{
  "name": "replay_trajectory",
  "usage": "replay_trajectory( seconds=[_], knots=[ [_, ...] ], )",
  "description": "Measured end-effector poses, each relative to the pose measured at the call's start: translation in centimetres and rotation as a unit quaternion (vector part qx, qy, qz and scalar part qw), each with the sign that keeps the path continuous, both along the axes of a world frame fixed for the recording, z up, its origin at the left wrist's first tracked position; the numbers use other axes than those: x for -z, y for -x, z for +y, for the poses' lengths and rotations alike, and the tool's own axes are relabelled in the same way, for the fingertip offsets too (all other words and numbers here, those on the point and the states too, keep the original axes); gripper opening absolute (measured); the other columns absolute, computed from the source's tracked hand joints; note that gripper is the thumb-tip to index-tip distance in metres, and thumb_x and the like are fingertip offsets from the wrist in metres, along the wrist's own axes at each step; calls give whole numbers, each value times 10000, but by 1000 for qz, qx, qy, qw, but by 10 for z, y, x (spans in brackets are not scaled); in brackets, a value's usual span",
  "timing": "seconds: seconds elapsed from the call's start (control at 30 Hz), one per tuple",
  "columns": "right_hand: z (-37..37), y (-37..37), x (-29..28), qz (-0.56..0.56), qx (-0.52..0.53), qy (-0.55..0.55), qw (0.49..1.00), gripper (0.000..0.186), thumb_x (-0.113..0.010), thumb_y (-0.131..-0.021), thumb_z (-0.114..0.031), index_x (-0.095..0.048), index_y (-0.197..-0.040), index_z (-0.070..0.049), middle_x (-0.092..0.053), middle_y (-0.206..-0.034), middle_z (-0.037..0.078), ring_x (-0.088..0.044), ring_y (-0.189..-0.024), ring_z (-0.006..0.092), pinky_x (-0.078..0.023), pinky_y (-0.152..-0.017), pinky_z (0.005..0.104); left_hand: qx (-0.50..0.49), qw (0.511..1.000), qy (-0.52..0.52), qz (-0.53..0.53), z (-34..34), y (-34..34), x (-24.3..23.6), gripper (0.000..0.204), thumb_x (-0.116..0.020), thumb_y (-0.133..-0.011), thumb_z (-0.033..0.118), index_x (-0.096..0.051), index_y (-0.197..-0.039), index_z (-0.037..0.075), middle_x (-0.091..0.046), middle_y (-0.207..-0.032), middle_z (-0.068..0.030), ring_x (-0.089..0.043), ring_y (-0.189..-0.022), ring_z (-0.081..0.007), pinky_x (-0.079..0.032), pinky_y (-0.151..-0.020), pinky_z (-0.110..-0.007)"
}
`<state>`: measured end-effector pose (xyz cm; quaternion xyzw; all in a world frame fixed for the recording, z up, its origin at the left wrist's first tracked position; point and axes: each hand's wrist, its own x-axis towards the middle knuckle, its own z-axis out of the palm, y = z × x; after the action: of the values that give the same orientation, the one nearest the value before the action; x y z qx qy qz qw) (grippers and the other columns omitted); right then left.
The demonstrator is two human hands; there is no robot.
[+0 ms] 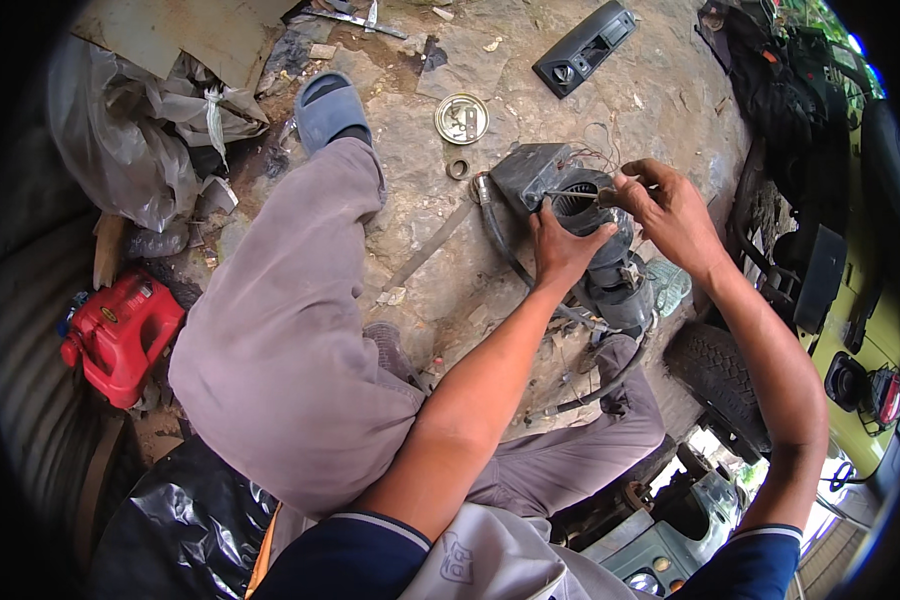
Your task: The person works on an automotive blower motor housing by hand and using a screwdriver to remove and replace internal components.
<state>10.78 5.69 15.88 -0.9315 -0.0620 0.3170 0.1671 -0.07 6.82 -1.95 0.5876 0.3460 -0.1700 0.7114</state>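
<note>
Head view looks down on a person sitting on a rough stone floor, with grey trouser legs stretched out and a grey-blue slipper on the left foot. Between the legs lies a dark blower motor assembly: a grey boxy housing at its upper left, a round finned fan wheel in the middle and a black cylindrical body running down toward the right knee. The left hand rests on the fan wheel from below, its fingers curled over the rim and pressed against the housing. The right hand sits just above and to the right, its fingers pinched together on a thin metal tool whose tip points left into the fan wheel. Thin loose wires rise from the top of the housing. A black hose curves down the left side of the assembly, touching it.

Just left of the housing lie a small metal ring and, farther up, a round silver cap. A black rectangular panel lies well apart near the top. At far left are a red plastic canister and crumpled grey plastic sheeting; a black plastic bag sits at the lower left. A tyre lies beside the right forearm, and a yellow-green vehicle body fills the right edge.
</note>
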Motion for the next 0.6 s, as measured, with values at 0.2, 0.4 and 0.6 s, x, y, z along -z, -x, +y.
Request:
replay_trajectory(
  seconds=[0.2,0.4,0.6],
  knots=[
    [-11,2,-8,-91,-157,220,959,452,-629,-954,-412,-608,-999,37,-686,-789,263,-673,-812,479,-525,-711,520,-17,1000,-10,-18,-6,0,6,1227,-909,-619,505,-274,-1468,-112,-374,-1417,-335,-396,-1352,-439,-367,-1136,-451],
    [-28,5,-7,-176,-187,48,965,370,-682,-914,-314,-573,-990,30,-678,-823,265,-666,-840,455,-504,-711,523,-13,1000,-13,-16,-11,2,11,1244,-915,-605,520,-280,-1468,-113,-371,-1432,-323,-387,-1362,-428,-361,-1143,-443],
    [-33,5,-14,-117,-191,67,972,362,-646,-941,-322,-581,-1024,25,-665,-800,282,-662,-835,466,-494,-714,542,-2,999,-25,-21,-10,1,10,1226,-900,-624,526,-285,-1465,-120,-372,-1433,-313,-395,-1357,-420,-367,-1137,-438]
  ],
)
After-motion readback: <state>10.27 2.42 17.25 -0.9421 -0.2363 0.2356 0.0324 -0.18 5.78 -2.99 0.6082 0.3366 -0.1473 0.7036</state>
